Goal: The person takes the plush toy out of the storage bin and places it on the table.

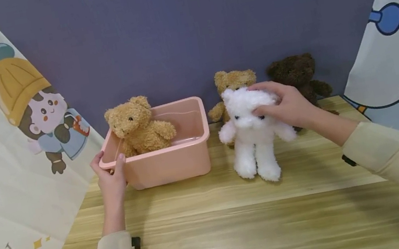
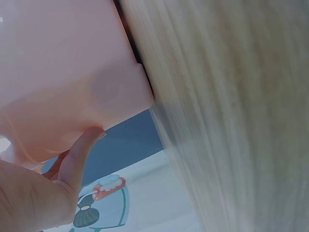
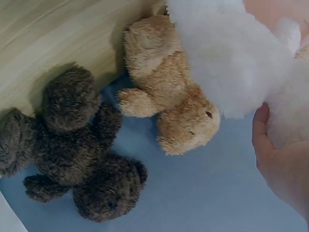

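My right hand [image 1: 287,102] grips a white teddy bear [image 1: 252,133] by its head, fingers behind and thumb on the face. In the right wrist view that hand [image 3: 285,164] curls into the white fur. My left hand [image 1: 109,176] holds the left front corner of a pink plastic bin [image 1: 168,165], thumb on the near side. The left wrist view has the left hand [image 2: 53,188] at the bin's wall [image 2: 72,72]. Inside the bin sits a tan teddy bear [image 1: 140,130], leaning on its left end.
Behind the white bear, a second tan teddy bear [image 1: 235,78] is partly hidden. A dark brown teddy bear [image 1: 292,72] sits to its right against the blue-grey back wall [image 1: 187,33]. Cartoon-printed sheets flank the wooden table [image 1: 218,228].
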